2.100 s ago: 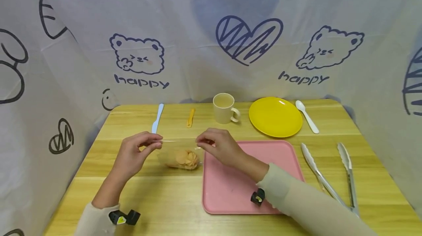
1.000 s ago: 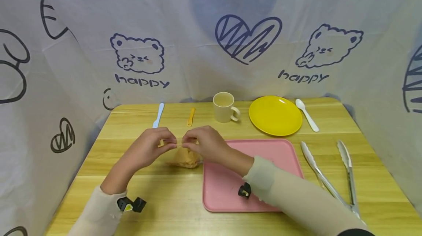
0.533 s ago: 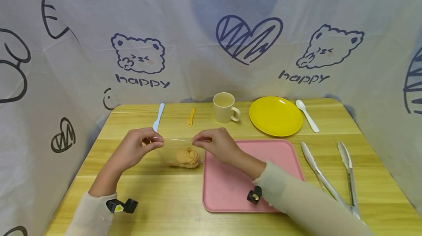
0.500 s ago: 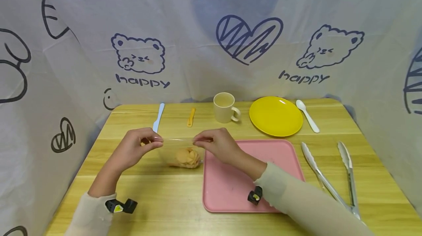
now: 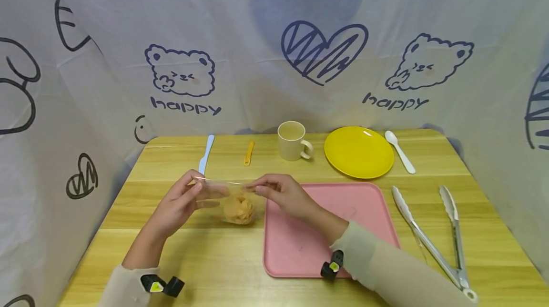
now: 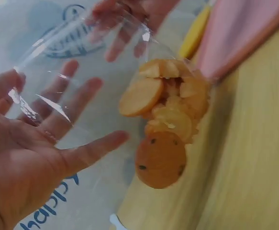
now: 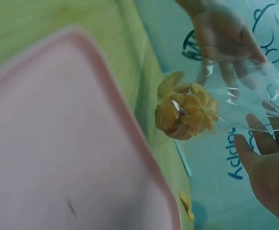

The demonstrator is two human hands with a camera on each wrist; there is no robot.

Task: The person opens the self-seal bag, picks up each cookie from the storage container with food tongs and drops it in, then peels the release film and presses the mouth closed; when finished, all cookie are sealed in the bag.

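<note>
A clear plastic bag (image 5: 233, 192) with tan cookies (image 5: 238, 210) gathered in it hangs between my hands in the head view. My left hand (image 5: 176, 202) pinches its upper left edge between thumb and forefinger, the other fingers reaching out behind the film. At the opposite upper corner, my right hand (image 5: 285, 195) pinches the rim with its fingertips. In the left wrist view, a round cookie (image 6: 161, 160) with dark spots sits below several paler cookies (image 6: 172, 96). The right wrist view shows cookies (image 7: 184, 108) bunched at the bag's far end.
A pink tray (image 5: 317, 254) lies beneath my right forearm. Metal tongs (image 5: 429, 245) lie to its right. Along the back are a light blue knife (image 5: 207, 153), a small yellow utensil (image 5: 249, 153), a beige mug (image 5: 291, 141), a yellow plate (image 5: 359, 152) and a white spoon (image 5: 400, 152).
My hands came together, then parted again with the bag's rim stretched between them. Since half a second ago, my left fingers have spread behind the film, and the cookies have shifted slightly left and nearer.
</note>
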